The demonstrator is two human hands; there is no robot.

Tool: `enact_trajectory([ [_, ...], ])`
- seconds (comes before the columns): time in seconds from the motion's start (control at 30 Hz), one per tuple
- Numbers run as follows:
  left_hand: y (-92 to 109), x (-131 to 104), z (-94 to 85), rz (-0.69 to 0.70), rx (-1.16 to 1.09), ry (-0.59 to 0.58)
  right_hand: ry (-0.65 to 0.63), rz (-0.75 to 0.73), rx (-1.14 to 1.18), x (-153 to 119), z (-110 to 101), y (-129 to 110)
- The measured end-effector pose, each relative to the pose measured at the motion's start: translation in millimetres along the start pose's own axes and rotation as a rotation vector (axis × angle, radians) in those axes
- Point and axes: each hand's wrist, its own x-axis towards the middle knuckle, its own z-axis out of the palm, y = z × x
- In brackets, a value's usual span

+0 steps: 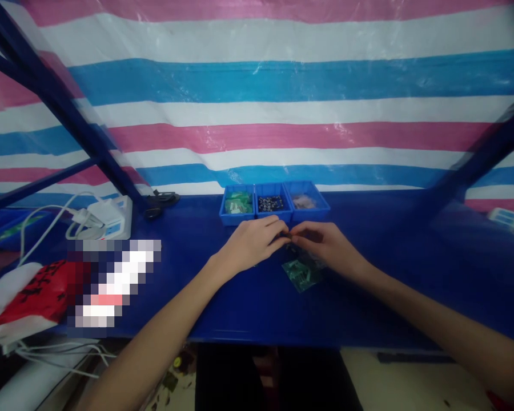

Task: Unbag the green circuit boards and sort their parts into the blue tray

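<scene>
My left hand [252, 242] and my right hand [329, 244] meet over the blue table, just in front of three blue bins. Thumb and fingers of each are pinched together around a tiny dark piece whose kind I cannot make out. Below my right hand a small green clear packet [302, 274] lies on the table, with something blurred beside it. Green packets [240, 202] fill the left bin [237, 219]. Small black and silvery pieces, which look like screws [270, 203], are in the middle bin [269, 186]. Pale pinkish pieces [303, 201] lie in the right bin [312, 215].
At the left stand a white power strip [122, 220] with cables and a red and white bag [43, 291]. A dark cable [165, 197] lies near the back edge. Blue frame posts [68, 123] slant up at both sides before a striped sheet [261, 137].
</scene>
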Motion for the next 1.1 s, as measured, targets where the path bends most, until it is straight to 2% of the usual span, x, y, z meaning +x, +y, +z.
enact_trajectory([
  [0.13,-1,-1,2.8,0.030,0.089,0.005,-0.050,0.064,0.086,0,1,-1],
  [0.33,0,-1,2.1,0.109,0.215,0.080,-0.075,0.138,0.187,-3,3,-5],
  [0.63,5,-2,1.5,0.135,0.259,0.097,-0.020,0.102,0.199,-5,4,-12],
  [0.83,3,0,3.5,0.056,0.137,0.070,0.072,-0.087,-0.074,-2,1,-7],
  [1.1,5,6,1.1,-0.088,-0.242,0.060,0.148,-0.256,-0.287,-5,4,-4],
])
